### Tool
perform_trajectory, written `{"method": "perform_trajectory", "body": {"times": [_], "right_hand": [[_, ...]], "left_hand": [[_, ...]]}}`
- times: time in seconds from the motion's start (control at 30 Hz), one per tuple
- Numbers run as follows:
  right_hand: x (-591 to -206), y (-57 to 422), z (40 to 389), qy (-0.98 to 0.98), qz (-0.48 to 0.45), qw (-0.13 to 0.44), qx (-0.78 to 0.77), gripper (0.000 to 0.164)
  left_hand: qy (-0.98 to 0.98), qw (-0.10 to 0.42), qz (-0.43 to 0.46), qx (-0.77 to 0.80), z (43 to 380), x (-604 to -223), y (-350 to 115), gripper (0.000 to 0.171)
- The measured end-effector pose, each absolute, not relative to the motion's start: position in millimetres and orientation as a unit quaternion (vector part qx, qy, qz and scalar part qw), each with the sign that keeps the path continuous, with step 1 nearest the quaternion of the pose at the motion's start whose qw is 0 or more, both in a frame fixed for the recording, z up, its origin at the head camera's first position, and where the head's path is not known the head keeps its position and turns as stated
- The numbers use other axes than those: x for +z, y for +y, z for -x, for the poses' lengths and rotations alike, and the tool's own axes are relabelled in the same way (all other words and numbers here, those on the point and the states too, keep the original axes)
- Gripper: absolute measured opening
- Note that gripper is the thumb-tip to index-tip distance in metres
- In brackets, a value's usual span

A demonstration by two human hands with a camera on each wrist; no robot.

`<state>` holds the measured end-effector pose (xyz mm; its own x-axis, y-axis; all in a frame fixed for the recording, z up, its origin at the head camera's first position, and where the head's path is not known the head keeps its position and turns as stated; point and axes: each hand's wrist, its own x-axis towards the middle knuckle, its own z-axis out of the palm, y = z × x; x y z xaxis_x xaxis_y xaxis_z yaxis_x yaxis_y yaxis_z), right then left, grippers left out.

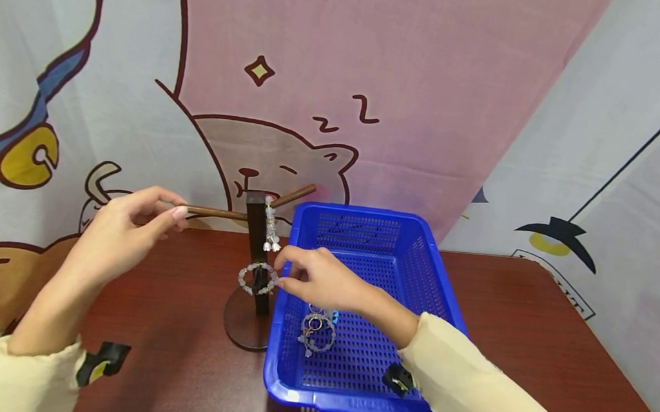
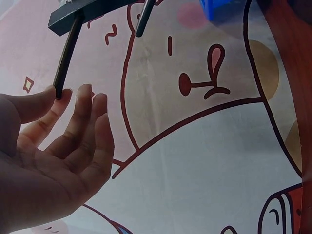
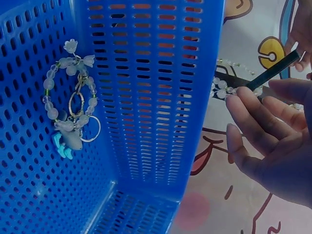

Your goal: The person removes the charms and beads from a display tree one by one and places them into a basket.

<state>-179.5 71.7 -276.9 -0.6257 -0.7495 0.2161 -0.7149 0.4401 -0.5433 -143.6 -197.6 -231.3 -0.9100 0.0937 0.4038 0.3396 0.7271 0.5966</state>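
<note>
A dark wooden jewellery stand (image 1: 257,232), with pegs sticking out of its post, stands left of a blue basket. My left hand (image 1: 121,231) pinches the tip of its left peg (image 1: 213,212) between thumb and index finger; the other fingers curve loosely in the left wrist view. A pale beaded bracelet (image 1: 241,278) hangs round a lower peg (image 3: 275,69) that points forward. At the bracelet's right side is my right hand (image 1: 330,280), fingertips right at the beads, thumb and index apart. Another beaded bracelet (image 1: 271,217) with flower charms hangs from the upper right peg (image 1: 296,195).
The blue plastic basket (image 1: 273,357) stands on the red-brown table (image 1: 178,362), beneath my right forearm. Inside lie a beaded bracelet (image 3: 52,113), a metal ring (image 3: 99,127) and a turquoise charm (image 3: 59,146). A cartoon-printed cloth (image 1: 433,78) hangs behind the table.
</note>
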Motion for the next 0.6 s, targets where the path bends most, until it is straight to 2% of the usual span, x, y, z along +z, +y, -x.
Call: {"method": "perform_trajectory", "body": {"times": [0.6], "right_hand": [[-293,63,191,0.852,0.421,0.018,-0.312,0.013]], "left_hand": [[-0.912,0.173,0.12,-0.353,145,-232,-198,0.014]]}}
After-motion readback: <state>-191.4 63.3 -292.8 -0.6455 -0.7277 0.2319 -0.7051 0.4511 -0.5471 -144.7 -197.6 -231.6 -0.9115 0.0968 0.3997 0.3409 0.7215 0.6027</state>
